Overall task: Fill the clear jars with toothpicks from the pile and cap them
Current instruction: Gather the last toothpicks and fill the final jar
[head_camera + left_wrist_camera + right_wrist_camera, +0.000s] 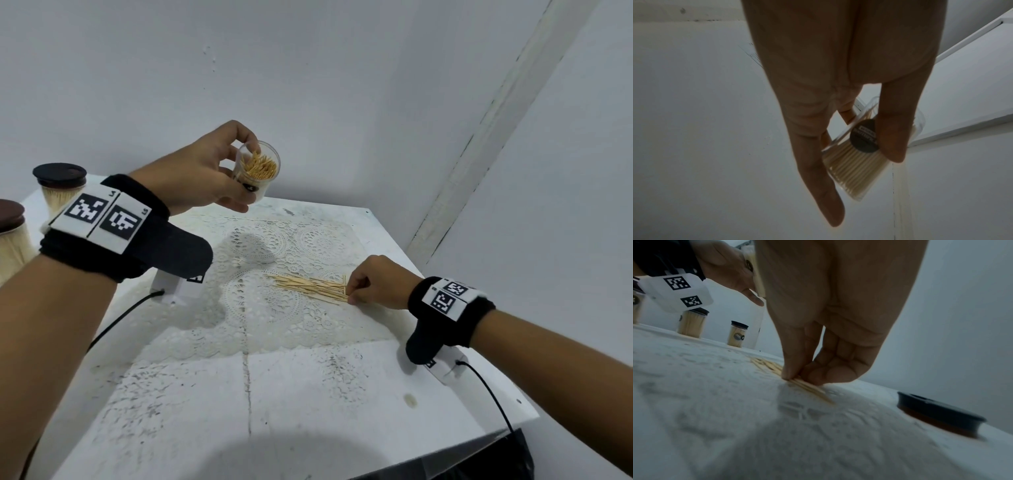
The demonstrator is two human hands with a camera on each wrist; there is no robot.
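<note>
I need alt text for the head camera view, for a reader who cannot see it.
A person's left hand holds up an open clear jar of toothpicks while the right hand pinches toothpicks from a pile on a lace mat. Two capped jars stand at far left.

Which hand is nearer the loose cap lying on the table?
Right. The right hand pinches toothpicks on the table, near the loose cap. The left hand holds the jar up, farther away.

The left hand [202, 168] is raised with fingers curled, the right hand [375, 282] lowered, its grip pinched.
</note>
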